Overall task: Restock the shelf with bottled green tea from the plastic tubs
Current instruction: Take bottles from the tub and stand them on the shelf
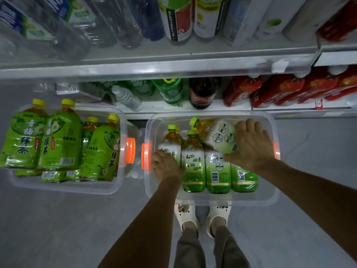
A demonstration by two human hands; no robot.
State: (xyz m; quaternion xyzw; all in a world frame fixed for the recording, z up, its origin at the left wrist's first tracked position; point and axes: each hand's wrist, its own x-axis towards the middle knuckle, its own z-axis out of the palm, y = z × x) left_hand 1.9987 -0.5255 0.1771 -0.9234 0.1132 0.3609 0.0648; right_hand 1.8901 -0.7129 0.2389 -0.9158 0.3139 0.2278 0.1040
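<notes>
On the floor below the shelf (173, 62), head view: right hand (253, 146) grips a tilted green tea bottle (216, 134) above the right tub (212, 198); left hand (167, 167) clasps an upright bottle (171, 146). Left tub (63, 187) holds more.

Two clear plastic tubs sit on the floor below the shelf (173, 108). The left tub (63, 187) holds green-labelled tea bottles (59, 140) with yellow caps. The right tub (212, 199) holds upright green tea bottles (193, 167); one tilted bottle (216, 135) rests over them.
</notes>
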